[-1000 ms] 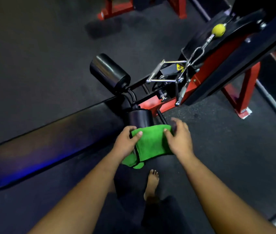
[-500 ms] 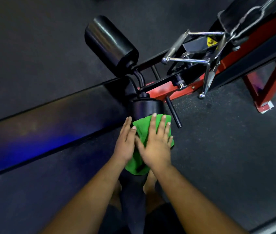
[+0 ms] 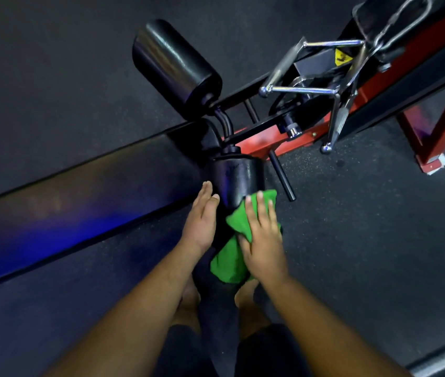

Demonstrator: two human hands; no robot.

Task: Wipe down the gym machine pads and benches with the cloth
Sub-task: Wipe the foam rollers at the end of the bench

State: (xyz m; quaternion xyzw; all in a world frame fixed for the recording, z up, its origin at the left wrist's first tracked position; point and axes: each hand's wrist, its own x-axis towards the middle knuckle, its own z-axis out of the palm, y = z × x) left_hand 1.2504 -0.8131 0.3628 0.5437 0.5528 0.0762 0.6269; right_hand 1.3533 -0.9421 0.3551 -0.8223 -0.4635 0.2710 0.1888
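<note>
Now the cloth is pressed against the near end of the lower roller by the right hand, fingers flat, nothing clenched. A second ago it was stretched between both hands; the left hand has since been lifted off and is held open beside the roller. Wiping is judged well underway here; the upper roller and bench are seemingly left to do.

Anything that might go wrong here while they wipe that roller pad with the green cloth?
The black peg juts out right beside the right hand; a sideways swipe might knock knuckles on it. The green cloth is pressed under flat fingers, not gripped, so it may slip off the near roller pad. Bare feet stand close to the machine's red frame.
</note>
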